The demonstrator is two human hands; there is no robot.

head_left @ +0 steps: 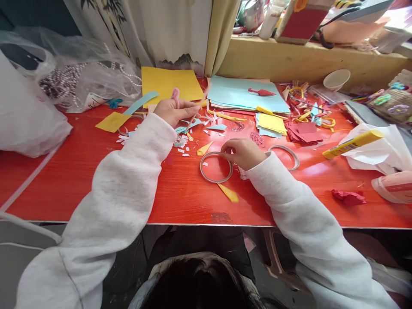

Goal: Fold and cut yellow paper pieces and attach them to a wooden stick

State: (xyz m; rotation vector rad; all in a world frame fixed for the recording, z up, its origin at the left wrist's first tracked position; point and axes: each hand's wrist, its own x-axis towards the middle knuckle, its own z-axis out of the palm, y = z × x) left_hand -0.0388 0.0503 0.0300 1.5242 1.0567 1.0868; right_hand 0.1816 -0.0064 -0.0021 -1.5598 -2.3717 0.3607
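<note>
My left hand (pixel 175 111) is closed in a pinch over the scraps, gripping a narrow pink paper strip (pixel 203 101). A pink loop (pixel 175 96) pokes up behind its fingers; whether it belongs to the strip I cannot tell. Lower and to the right, my right hand (pixel 245 152) pinches the edge of a thin tape roll (pixel 202 171), which looks nearly used up. A yellow paper piece (pixel 229 193) lies just below this roll. Beside my right wrist rests a second tape roll (pixel 296 161). Small white scraps (pixel 183 150) are scattered between the hands.
Yellow sheets (pixel 170 81) and a light blue paper stack (pixel 238 92) lie at the back. Yellow squares (pixel 272 123), red squares (pixel 304 132) and a glue stick (pixel 352 143) are on the right. A plastic bag with beads (pixel 83 81) stands at left.
</note>
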